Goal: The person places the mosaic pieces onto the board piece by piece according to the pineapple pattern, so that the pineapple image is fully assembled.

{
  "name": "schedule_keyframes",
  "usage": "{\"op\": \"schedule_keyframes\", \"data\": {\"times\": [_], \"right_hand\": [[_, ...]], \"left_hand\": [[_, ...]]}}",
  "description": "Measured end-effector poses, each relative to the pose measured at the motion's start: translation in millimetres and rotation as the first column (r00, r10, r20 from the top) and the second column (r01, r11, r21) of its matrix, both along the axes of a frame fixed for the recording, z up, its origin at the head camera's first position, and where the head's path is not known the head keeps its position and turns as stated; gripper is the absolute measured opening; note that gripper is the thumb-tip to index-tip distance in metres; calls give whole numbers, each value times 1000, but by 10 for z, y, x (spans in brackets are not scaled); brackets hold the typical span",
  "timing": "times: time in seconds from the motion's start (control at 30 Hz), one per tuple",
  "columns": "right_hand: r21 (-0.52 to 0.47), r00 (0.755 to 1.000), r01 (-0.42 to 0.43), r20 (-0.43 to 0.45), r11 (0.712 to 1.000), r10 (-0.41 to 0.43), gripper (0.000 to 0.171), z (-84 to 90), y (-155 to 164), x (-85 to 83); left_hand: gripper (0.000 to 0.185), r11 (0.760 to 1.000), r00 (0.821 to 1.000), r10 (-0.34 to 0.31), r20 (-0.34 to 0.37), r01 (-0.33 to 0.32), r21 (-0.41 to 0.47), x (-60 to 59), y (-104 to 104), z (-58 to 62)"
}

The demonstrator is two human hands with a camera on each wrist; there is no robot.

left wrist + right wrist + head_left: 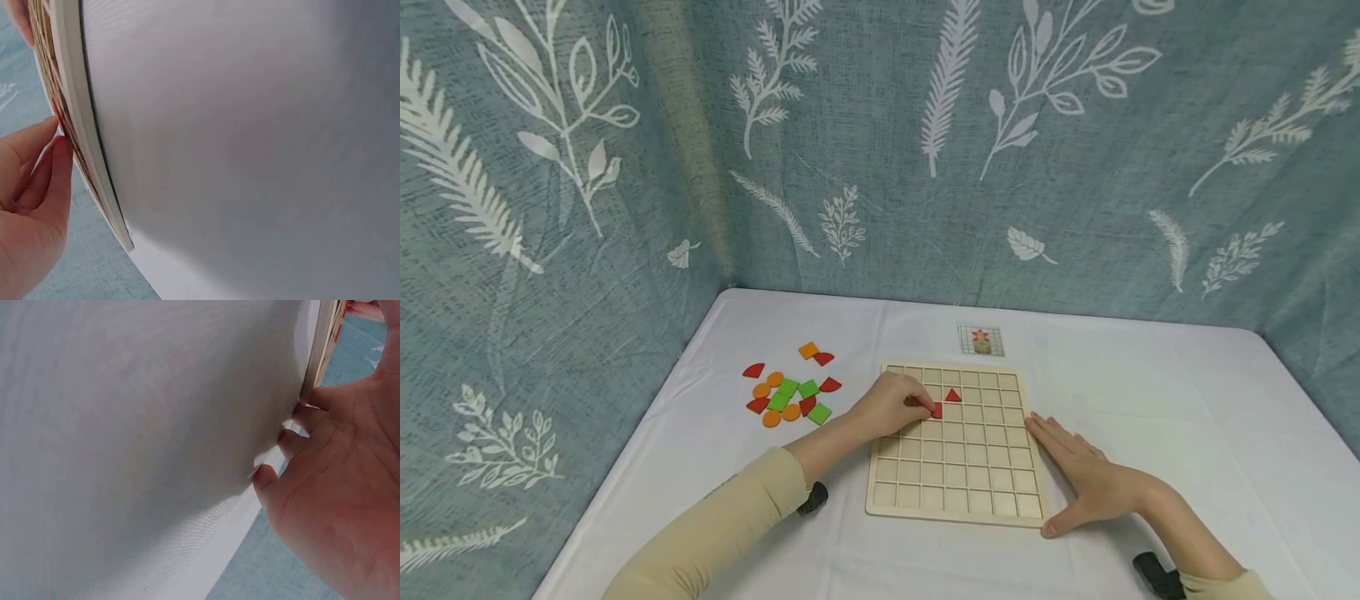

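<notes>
Left hand [891, 402] pinches red piece [936, 410] on grid board [955, 500], upper rows, beside seated red triangle [952, 396]. Right hand [1078, 479] flat, fingers straight, against board's right edge. Loose pieces [790, 392] left of board, apart. Bare cloth right.

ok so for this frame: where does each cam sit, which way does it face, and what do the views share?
Head: above, looking forward and down at the wooden grid board; left hand pinches a red piece, right hand lies flat at the board's right edge.
Left wrist: low at the cloth, facing the board's rim; fingertips show.
Right wrist: low, facing the board's corner; palm shows.
Shared: all see the board.
</notes>
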State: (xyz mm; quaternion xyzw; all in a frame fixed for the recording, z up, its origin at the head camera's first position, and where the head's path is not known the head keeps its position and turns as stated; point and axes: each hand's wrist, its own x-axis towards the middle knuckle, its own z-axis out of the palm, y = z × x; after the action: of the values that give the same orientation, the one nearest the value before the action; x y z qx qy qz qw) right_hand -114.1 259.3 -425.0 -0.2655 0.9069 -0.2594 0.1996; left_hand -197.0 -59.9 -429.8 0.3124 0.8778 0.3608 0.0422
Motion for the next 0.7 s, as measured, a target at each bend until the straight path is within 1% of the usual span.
{"op": "schedule_keyframes", "data": {"times": [0.07,0.2,0.3,0.37,0.47,0.57,0.63,0.7], "right_hand": [[-1,1000,-3,-3,1000,3,133,-3,0,1],[-4,1000,-7,-4,1000,7,133,-4,-4,6],[-5,1000,-6,-4,1000,6,133,1,-7,9],[-6,1000,-6,-3,1000,6,133,5,-8,11],[-9,1000,-4,0,1000,4,133,11,-6,10],[-8,1000,-4,4,1000,4,133,15,-7,9],[-8,1000,-5,8,1000,5,133,16,-9,10],[-6,1000,-5,10,1000,5,133,17,-13,13]], "left_hand": [[5,1000,1000,12,7,-12,9,7,-9,3],[8,997,999,42,28,-43,56,23,-59,-11],[10,990,995,81,65,-88,112,37,-131,-7],[13,981,987,124,106,-138,140,43,-193,12],[18,961,967,186,174,-216,172,68,-306,89],[24,937,936,254,245,-301,177,100,-454,157],[27,923,917,294,268,-345,170,118,-568,176],[30,909,900,327,289,-383,164,130,-685,171]]}}
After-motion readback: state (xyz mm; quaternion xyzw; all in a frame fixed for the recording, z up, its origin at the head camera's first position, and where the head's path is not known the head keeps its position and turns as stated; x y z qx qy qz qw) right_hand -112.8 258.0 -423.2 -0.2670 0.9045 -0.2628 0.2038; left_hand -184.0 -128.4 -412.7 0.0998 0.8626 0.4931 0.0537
